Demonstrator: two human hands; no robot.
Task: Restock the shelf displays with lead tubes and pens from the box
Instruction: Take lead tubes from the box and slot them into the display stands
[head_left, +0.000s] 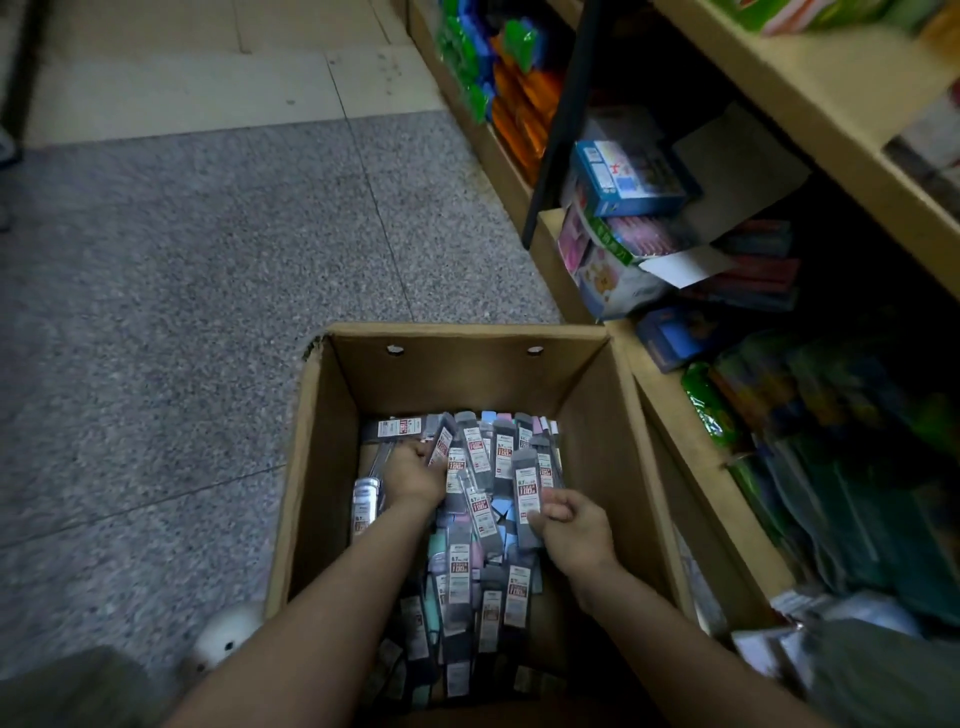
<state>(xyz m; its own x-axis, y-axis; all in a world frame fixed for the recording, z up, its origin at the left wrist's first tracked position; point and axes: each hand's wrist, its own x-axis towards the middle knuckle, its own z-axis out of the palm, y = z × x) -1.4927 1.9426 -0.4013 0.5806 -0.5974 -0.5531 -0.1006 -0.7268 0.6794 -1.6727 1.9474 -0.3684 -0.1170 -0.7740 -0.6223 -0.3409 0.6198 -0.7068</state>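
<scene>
- An open cardboard box (467, 374) is seen standing on the speckled grey floor (182, 312), just beside the lowest wooden shelf (670, 415) on the right; two round holes are visible in its far wall.
- The box is filled with a loose heap of lead tubes (478, 519), flat grey, blue, pink and green packs with white and red labels; most lie lengthwise, piled across one another.
- The left hand (415, 473) is reached down into the far left part of the heap; its fingers are curled round the upper end of one or more packs, though how many are gripped cannot be told.
- The right hand (571, 525) is held at the right side of the heap; a grey lead tube pack (527, 499) is pinched between its thumb and curled fingers, standing nearly upright against the pile.
- A clear cylindrical container (365, 501) is seen against the left wall of the box, beside the left forearm.
- On the shelf, colourful boxed goods (631, 179) are stacked near a black upright (561, 119); green and orange packets (498, 73) are ranged farther back; dark packets lie in the nearer compartment, too dim to be identified.
- A white rounded object (228, 634) lies on the floor at the box's near left corner.
</scene>
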